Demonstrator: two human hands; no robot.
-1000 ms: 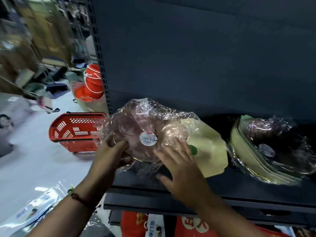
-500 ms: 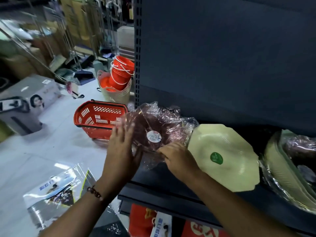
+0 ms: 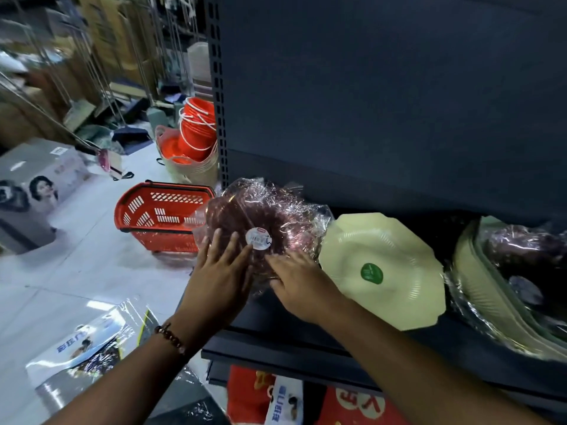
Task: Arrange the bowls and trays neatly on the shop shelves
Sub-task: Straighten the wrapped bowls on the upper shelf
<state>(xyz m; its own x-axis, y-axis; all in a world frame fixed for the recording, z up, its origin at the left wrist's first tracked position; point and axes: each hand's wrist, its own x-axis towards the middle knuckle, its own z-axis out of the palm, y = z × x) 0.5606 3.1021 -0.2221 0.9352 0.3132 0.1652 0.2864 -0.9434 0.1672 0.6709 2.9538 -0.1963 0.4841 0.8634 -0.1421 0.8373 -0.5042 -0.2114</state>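
Pressing open palms, left hand [image 3: 221, 276] and right hand [image 3: 299, 282] steady wrapped bowls [image 3: 264, 223] at shelf [image 3: 306, 348] end; slick film could let them slide off.

Crinkled glossy film is wrapping the brownish bowls [image 3: 264, 228]; the pale green tray [image 3: 383, 271] is looking matt, ribbed plastic; the dark shelf [image 3: 306, 342] matt metal.

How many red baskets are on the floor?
1. The red basket sits on the floor left of the shelf, by the hands. Others may be hidden.
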